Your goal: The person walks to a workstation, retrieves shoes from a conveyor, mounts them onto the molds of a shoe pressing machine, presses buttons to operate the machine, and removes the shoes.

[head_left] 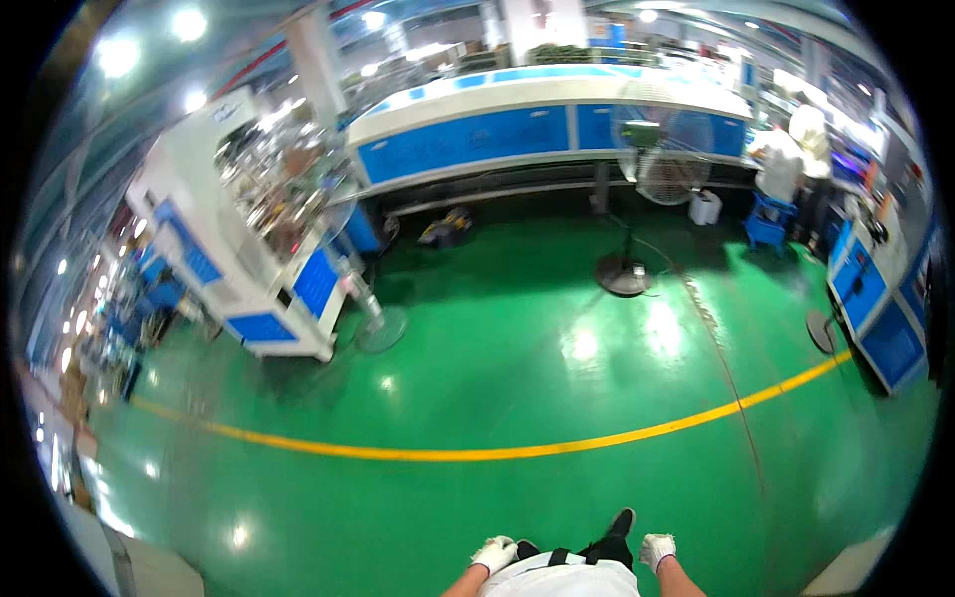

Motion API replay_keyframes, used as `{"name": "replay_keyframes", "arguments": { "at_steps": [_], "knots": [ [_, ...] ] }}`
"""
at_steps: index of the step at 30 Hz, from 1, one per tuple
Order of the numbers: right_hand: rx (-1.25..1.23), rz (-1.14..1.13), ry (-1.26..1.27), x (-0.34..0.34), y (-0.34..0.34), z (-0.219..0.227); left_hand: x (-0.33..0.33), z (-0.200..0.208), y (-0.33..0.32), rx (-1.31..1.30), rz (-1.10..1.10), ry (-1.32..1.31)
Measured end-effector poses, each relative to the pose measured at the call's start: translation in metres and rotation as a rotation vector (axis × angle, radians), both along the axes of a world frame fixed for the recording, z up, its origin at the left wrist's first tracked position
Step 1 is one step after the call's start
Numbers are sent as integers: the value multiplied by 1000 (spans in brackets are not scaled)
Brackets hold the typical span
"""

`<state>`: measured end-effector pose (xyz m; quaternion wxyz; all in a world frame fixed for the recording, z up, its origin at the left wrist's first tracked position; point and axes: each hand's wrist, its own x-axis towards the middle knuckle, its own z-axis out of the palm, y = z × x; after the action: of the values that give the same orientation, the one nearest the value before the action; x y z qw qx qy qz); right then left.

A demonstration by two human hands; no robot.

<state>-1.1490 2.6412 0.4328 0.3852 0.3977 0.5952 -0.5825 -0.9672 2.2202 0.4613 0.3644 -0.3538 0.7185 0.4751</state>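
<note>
My left hand (494,554), in a white work glove, hangs low beside my waist with its fingers curled in. On the other side of my body, my right hand (657,550) wears the same kind of glove, its fingers folded into a loose fist. No object shows in either hand, and neither touches any equipment. Between them are my white top (562,577) and dark trousers, with one dark shoe (623,521) stepping forward on the green floor (438,507).
A yellow line (477,455) crosses the floor ahead. Beyond it stand a white-and-blue machine (214,239) at left, a pedestal fan (624,274) before a long blue-panelled machine (477,136), and a blue cabinet (865,284) at right. People work near a blue stool (768,221).
</note>
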Motion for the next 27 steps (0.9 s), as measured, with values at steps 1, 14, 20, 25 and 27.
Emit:
{"name": "replay_keyframes", "arguments": {
  "at_steps": [1,14,20,25,27],
  "knots": [
    [229,410,50,6,-21,-13,23,5,-18,-47,72,-21],
    [407,2774,-350,-13,-78,-38,229,-37,-159,-135,748,-196],
    [681,2871,-76,-66,-433,-162,304,-19,-240,-221,1058,-311],
    [485,2201,783,13,-845,-270,363,-43,-317,-457,877,-422],
    [121,2147,1023,98,-1023,-242,383,-50,-360,-309,1229,-419]
  ]
}}
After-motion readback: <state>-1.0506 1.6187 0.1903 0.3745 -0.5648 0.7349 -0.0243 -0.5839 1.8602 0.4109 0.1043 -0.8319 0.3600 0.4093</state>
